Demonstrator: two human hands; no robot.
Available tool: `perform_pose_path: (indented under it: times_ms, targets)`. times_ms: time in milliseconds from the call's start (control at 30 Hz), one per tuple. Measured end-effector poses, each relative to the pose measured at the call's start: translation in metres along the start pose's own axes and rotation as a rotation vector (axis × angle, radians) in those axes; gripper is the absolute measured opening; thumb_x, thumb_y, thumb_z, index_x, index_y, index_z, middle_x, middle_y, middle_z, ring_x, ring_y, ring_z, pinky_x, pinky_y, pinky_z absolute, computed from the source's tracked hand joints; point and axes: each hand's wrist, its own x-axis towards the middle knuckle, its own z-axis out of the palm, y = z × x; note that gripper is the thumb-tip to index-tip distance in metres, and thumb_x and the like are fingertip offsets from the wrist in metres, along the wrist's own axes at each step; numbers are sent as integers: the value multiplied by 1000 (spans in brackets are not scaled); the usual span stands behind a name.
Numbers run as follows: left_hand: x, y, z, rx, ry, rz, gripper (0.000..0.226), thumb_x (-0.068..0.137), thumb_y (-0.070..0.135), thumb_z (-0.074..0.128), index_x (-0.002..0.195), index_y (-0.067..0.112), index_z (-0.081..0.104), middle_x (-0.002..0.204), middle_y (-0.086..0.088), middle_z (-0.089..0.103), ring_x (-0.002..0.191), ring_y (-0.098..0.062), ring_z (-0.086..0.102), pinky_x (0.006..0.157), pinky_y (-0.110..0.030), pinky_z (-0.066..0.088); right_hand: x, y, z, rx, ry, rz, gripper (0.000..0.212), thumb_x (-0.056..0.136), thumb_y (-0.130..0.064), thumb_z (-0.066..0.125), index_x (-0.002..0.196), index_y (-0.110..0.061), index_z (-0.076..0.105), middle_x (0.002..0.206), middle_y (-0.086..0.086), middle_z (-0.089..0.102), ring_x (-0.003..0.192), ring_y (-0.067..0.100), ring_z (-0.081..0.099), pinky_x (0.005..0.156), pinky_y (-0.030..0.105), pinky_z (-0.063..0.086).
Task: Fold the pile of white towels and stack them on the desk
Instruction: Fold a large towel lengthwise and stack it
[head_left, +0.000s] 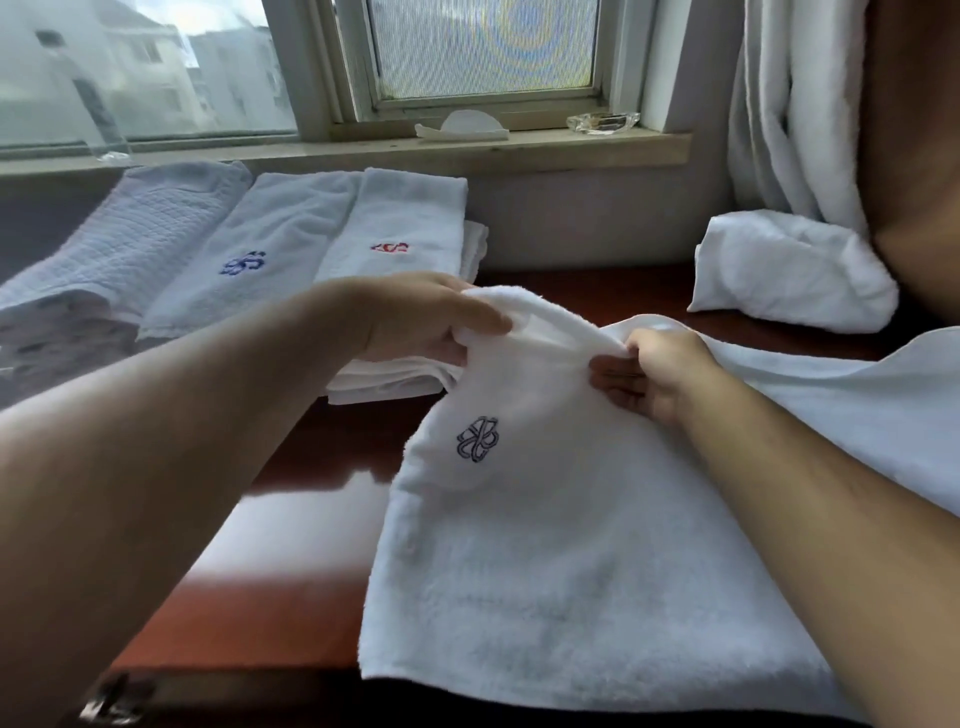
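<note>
A white towel (571, 545) with a dark blue embroidered emblem is spread over the near edge of a glossy reddish-brown desk (291, 519), filling the view from 6 o'clock up to the centre and trailing off toward 3 o'clock. Both bare forearms reach in from the bottom corners. Just above centre, the left hand (431, 322) pinches the towel's raised far edge, fingers curled over the fabric. Just beside it, toward 3 o'clock, the right hand (654, 374) grips the same edge with fingers curled under the cloth. This towel looks to be mid-fold: lifted at the far end, not yet doubled over or laid flat. Beneath the left hand lies a low stack of flat folded towels (384, 379). Farther back, from 9 to 11 o'clock, folded towels lie side by side: a waffle-textured stack (130, 249), one with a blue emblem (260, 260), and one with a red emblem (395, 228). At 2 o'clock a crumpled white towel (789, 270) sits on the desk, apparently unfolded, with white fabric (795, 104) hanging above it. So several towels appear finished, one is in hand, and at least one remains. A window sill (363, 150) runs across the back at 12 o'clock.
</note>
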Motion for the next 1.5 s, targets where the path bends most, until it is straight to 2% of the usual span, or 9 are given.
perform_pose_path:
  times_ms: [200, 467, 600, 733, 867, 1067, 1233, 1367, 1500]
  targets:
    - [-6, 0, 4, 554, 42, 92, 17, 85, 26, 75, 84, 43, 69, 74, 23, 71, 68, 10, 65, 56, -11, 45, 9, 4, 3, 23, 80, -90, 33, 92, -13, 29, 99, -10, 61, 71, 7, 76, 66, 23, 73, 72, 36, 54]
    - [1, -14, 3, 933, 526, 97, 20, 88, 13, 53, 99, 26, 62, 83, 5, 61, 81, -23, 58, 61, -31, 36, 5, 10, -5, 189, 82, -202, 21, 88, -13, 45, 92, -11, 66, 86, 10, 72, 77, 26, 73, 67, 35, 59]
    - [0, -32, 12, 729, 662, 265, 35, 84, 6, 61, 115, 21, 56, 87, 3, 59, 80, -19, 55, 69, -27, 35, -16, 17, -16, 370, -141, -101, 24, 87, -29, 49, 94, -11, 62, 95, 18, 71, 79, 34, 71, 76, 41, 58]
    - [-4, -49, 34, 425, 710, 364, 23, 81, 9, 66, 97, 22, 56, 73, 8, 62, 64, -3, 53, 54, -16, 38, -34, 20, 1, 244, -343, 12, 74, 87, -73, 50, 107, -5, 74, 99, 24, 75, 84, 38, 74, 69, 43, 62]
    - [-11, -71, 35, 287, 671, 253, 13, 76, 31, 67, 86, 25, 62, 76, 11, 68, 65, 5, 57, 55, -16, 41, -48, 23, 36, 228, -367, -14, 33, 98, -36, 52, 108, -9, 68, 86, 14, 73, 71, 29, 71, 68, 37, 60]
    - [-41, -122, 22, 138, 267, 30, 54, 61, 64, 77, 105, 33, 77, 108, 8, 76, 110, -10, 68, 105, -43, 50, -57, 35, 59, 295, -544, -16, 38, 96, -31, 48, 109, -4, 71, 97, 20, 73, 80, 31, 73, 78, 39, 60]
    - [-45, -126, 16, -344, 204, 40, 48, 73, 39, 78, 110, 9, 74, 118, -33, 65, 103, -37, 62, 96, -50, 41, -55, 33, 68, 422, -449, -49, 33, 98, -14, 41, 116, -3, 66, 96, 19, 72, 79, 29, 72, 72, 41, 61]
    - [-51, -119, 18, -139, -44, 9, 34, 86, 6, 73, 119, 12, 66, 116, -9, 74, 108, -21, 71, 88, -30, 57, -52, 30, 67, 543, -432, -53, 33, 97, -15, 40, 109, 0, 68, 102, 22, 72, 92, 36, 68, 87, 51, 56]
    - [-51, -109, 22, -169, 124, -80, 15, 100, 14, 62, 111, 11, 70, 109, -9, 76, 99, -22, 74, 86, -38, 60, -56, 32, 73, 534, -456, -45, 35, 95, -13, 40, 120, -2, 62, 109, 24, 65, 97, 40, 65, 95, 63, 49]
